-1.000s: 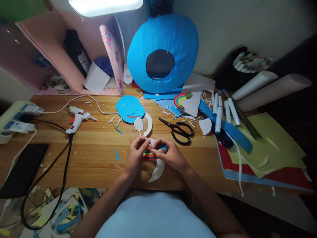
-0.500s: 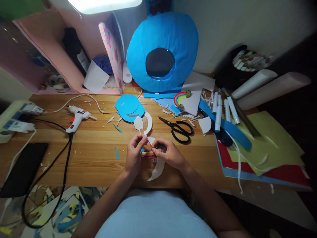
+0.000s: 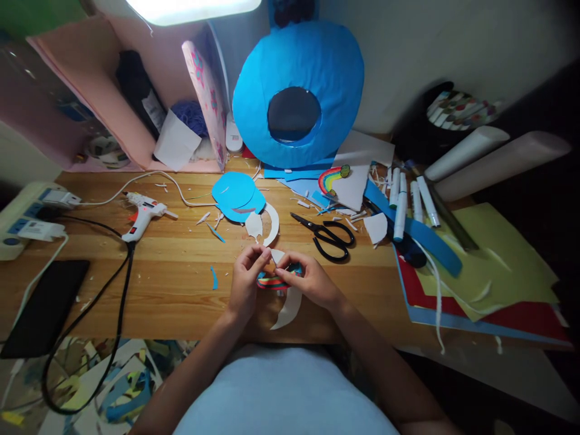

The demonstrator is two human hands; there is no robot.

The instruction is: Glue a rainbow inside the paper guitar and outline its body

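My left hand (image 3: 247, 279) is closed in a pinch on a small white paper piece (image 3: 277, 258). My right hand (image 3: 310, 283) pinches the same piece from the other side, thumb and forefinger close to the left fingertips. Just below the fingers lies a striped rainbow cutout (image 3: 273, 282), partly covered by my right hand. A white curved paper cutout (image 3: 290, 309) lies under it, nearer to me. Beyond my hands are a white ring-shaped strip (image 3: 273, 225) and blue paper rounds (image 3: 235, 196). Black-handled scissors (image 3: 333, 238) rest open to the right.
A hot glue gun (image 3: 145, 216) with its black cord sits left, near a dark phone-like slab (image 3: 45, 307). A large blue ring (image 3: 254, 90) stands at the back. Markers (image 3: 401, 208), coloured sheets (image 3: 489, 260) and paper scraps lie to the right.
My right fingertips have shifted slightly left along the white piece, and the piece's tilt looks a little different. The camera view has moved very slightly; the things on the table stay put.
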